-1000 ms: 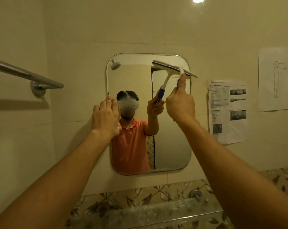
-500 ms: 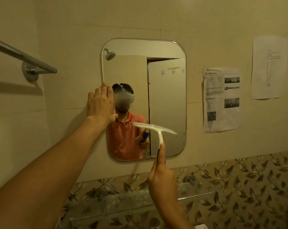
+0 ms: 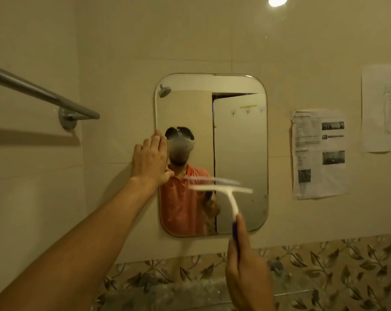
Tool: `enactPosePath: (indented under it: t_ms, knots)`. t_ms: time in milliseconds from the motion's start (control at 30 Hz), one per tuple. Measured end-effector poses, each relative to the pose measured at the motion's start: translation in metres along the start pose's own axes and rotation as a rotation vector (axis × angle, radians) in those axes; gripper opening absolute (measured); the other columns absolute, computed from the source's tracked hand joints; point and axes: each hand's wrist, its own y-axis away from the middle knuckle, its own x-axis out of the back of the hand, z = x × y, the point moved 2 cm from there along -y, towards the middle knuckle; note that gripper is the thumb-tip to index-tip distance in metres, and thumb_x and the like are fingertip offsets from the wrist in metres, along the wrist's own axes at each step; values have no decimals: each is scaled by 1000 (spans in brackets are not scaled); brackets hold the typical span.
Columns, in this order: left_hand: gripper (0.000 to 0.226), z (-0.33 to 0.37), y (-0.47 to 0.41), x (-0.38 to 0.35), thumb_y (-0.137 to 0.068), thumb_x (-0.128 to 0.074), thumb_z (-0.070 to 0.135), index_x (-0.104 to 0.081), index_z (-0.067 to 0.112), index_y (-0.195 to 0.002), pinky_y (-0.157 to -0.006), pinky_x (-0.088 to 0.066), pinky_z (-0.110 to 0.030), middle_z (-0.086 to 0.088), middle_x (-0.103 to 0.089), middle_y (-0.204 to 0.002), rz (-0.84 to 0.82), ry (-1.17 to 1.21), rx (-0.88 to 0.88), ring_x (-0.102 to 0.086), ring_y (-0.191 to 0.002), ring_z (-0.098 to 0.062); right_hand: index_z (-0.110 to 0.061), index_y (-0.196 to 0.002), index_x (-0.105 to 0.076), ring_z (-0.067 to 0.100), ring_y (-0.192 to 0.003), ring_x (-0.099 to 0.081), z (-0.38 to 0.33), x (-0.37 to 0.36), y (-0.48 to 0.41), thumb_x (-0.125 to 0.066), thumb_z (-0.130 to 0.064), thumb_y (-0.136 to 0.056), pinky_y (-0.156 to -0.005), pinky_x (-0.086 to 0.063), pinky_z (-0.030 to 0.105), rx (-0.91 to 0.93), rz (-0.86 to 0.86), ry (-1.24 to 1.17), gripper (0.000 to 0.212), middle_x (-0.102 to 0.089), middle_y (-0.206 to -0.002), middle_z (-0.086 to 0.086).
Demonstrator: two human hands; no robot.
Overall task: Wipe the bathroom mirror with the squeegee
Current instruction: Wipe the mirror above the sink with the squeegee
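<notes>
Beige bathroom tiles carry a round-cornered rectangular wall mirror [image 3: 239, 142]. The left hand [image 3: 150, 159] lies flat against its left edge, fingers straight and together. Lower and to the right, the right hand [image 3: 246, 272] wraps the blue grip of a white plastic T-shaped squeegee [image 3: 223, 189]. Its blurred blade sits above that hand, over the mirror's lower half; contact with the glass is unclear. This looks mid-wipe, and the next stroke needs even pressure on an unwiped strip. No container shows.
</notes>
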Motion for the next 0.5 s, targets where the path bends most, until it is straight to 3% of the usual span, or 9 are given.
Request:
enactPosePath:
  t_ms: [133, 233, 333, 500]
  knots:
    - [114, -5, 2, -3, -77, -69, 68, -15, 9, -159, -109, -39, -41, -10, -12, -166, -20, 148, 3, -36, -139, -28, -45, -156, -1, 7, -44, -46, -79, 56, -93, -32, -34, -107, -42, -39, 18, 192, 114, -66, 59, -48, -58, -6]
    - [107, -7, 2, -3, -81, -74, 55, -16, 10, -159, -112, -38, -38, -7, -6, -167, -30, 315, 5, -29, -145, -27, -36, -159, 3, 12, -47, -48, -123, 72, -157, -31, -32, -108, -45, -47, 26, 285, 159, 15, 61, -51, -61, -1]
    - [103, -8, 5, -6, -85, -75, 47, -14, 13, -159, -115, -36, -35, -4, 0, -168, -20, 403, 34, -22, -150, -24, -33, -159, 7, 21, -53, -57, -154, 80, -198, -34, -28, -108, -52, -57, 40, 338, 189, 92, 66, -56, -67, 5]
    - [103, -8, 10, -19, -85, -76, 39, -11, 12, -160, -114, -37, -35, -2, 0, -168, -47, 407, 56, -23, -150, -22, -31, -159, 9, 21, -57, -59, -168, 74, -224, -46, -22, -104, -56, -59, 39, 338, 185, 189, 78, -54, -71, 6]
